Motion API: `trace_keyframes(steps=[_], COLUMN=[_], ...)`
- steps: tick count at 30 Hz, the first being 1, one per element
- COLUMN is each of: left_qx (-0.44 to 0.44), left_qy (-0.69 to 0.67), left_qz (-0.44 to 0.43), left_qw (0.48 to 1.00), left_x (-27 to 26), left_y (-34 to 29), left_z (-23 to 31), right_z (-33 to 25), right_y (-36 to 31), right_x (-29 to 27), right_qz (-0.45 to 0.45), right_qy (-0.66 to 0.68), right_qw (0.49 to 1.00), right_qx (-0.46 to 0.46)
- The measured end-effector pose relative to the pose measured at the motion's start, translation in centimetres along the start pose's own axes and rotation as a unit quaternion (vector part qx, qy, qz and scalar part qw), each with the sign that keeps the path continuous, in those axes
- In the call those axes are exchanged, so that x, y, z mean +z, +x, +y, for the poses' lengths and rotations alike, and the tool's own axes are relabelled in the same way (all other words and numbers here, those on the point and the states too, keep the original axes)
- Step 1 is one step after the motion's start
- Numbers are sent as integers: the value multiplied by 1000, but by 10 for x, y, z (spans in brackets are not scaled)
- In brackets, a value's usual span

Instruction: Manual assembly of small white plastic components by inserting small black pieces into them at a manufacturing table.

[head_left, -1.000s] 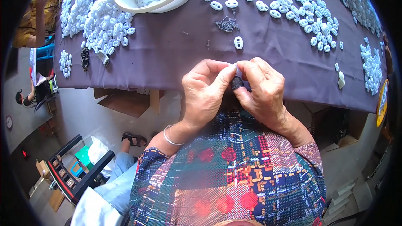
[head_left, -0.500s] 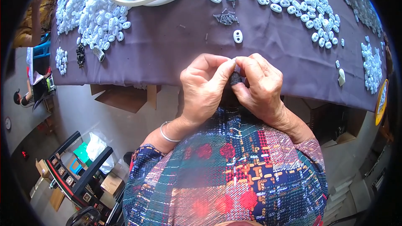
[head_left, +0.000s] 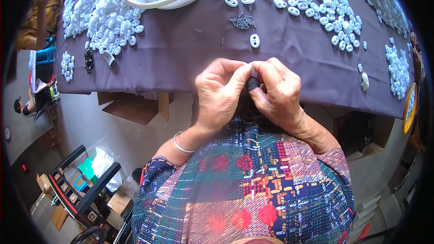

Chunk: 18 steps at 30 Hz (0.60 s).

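Observation:
My left hand (head_left: 221, 91) and my right hand (head_left: 281, 86) meet fingertip to fingertip just over the near edge of the cloth-covered table. Both are closed in a pinch, and whatever lies between the fingertips is hidden. A black wrap (head_left: 252, 83) covers part of a right-hand digit. Beyond my hands lies a single white oval plastic piece with two holes (head_left: 255, 40). Behind it sits a small heap of metal springs (head_left: 242, 21), with a loose spring (head_left: 222, 41) to its left.
A white basin (head_left: 181, 3) of oval pieces stands at the back, beside a large pile of white pieces (head_left: 110, 22). More pieces (head_left: 341, 20) spread across the right, near a yellow-rimmed tray (head_left: 410, 108). Cardboard boxes (head_left: 135, 108) stand below the table edge. Another person's arm (head_left: 40, 22) shows far left.
The view has shifted slightly, so the table things sit a little differently in the picture. My hands keep the same pinched pose, fingertips together.

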<state>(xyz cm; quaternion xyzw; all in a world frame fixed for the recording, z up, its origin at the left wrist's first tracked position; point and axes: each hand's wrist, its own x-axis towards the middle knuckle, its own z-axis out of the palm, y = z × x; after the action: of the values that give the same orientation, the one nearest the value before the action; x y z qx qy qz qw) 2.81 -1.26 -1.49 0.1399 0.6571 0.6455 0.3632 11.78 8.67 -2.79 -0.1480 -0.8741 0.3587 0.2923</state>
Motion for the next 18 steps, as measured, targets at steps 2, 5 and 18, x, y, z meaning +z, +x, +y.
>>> trace_keyframes(steps=[2, 5, 18], left_qx=[16, 18, 99], left_qy=[-5, 6, 105], left_qz=[-3, -8, -34], left_qw=[1000, 1000, 989], left_x=[1, 2, -7], left_y=[-1, 0, 6], left_z=[3, 4, 7], right_z=[-1, 2, 15], right_y=[-1, 0, 12], right_x=[-1, 0, -44], right_qz=[1, 8, 20], right_qy=[-8, -11, -95], right_qw=[1000, 1000, 994], right_qx=[-2, -18, 53])
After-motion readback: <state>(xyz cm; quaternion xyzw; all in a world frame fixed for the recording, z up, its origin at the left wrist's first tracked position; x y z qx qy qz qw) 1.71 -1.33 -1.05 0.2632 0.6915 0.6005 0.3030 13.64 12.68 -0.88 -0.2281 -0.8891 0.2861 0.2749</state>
